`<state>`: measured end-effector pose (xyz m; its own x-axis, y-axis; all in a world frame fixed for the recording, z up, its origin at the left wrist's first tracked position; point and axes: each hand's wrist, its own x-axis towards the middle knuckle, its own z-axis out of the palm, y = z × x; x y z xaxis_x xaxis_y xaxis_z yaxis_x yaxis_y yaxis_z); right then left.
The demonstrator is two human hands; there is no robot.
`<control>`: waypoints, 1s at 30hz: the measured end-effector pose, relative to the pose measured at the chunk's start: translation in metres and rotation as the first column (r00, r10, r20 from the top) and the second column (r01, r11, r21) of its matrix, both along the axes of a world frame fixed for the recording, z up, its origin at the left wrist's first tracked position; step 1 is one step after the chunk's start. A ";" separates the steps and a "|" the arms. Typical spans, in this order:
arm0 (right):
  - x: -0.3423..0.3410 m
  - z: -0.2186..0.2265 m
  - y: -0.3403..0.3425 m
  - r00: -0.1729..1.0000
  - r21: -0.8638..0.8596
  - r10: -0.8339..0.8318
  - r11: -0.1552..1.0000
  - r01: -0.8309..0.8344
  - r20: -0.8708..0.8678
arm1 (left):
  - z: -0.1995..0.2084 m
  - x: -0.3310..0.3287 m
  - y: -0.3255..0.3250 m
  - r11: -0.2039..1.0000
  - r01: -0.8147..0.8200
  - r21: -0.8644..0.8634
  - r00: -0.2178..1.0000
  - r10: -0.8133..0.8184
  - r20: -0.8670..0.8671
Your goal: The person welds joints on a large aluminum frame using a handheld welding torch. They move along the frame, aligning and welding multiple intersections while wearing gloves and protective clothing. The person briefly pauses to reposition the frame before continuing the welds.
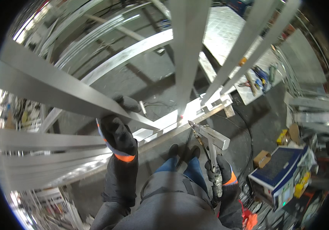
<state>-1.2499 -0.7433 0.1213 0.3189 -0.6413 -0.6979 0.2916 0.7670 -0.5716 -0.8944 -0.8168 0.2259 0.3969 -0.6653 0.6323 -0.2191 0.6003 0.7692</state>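
My left hand (119,135), in a dark glove with an orange-edged cuff, is wrapped round a grey rectangular metal tube (70,94). The tube's lower end meets a bright metal rail (141,134). In my gloved right hand (221,168) is a handheld laser welding gun (215,138), with a hose and cable running along it. Its nozzle points up and left, just short of the rail. A small red light spot shows on the rail at the foot of an upright metal tube (189,46). The gloves hide part of the gun's handle and of the held tube.
Two more slanting tubes (245,53) rise at the right end of the rail. Hand tools (262,78) lie on a metal-topped table (224,34). A blue and white machine (279,172) stands at the lower right, near a black cable (251,138) on the floor.
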 end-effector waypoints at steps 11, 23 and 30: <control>0.036 -0.050 -0.072 0.856 0.197 0.213 0.921 -0.337 0.471 | 0.037 0.008 0.021 0.956 -0.091 0.281 0.969 0.020 0.247; 0.066 -0.071 -0.062 0.780 0.052 0.137 0.976 -0.212 0.611 | 0.036 0.006 0.014 0.948 -0.088 0.306 0.991 0.052 0.124; 0.059 -0.047 -0.075 0.804 0.218 0.137 0.924 -0.314 0.579 | 0.040 0.004 0.017 0.937 -0.095 0.336 0.993 0.065 0.101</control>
<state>-1.1910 -0.8181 0.0738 0.8102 -0.2994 -0.5038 0.2818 0.9528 -0.1132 -0.8905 -0.8000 0.2657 0.4114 -0.8147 0.4087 -0.3307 0.2845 0.8998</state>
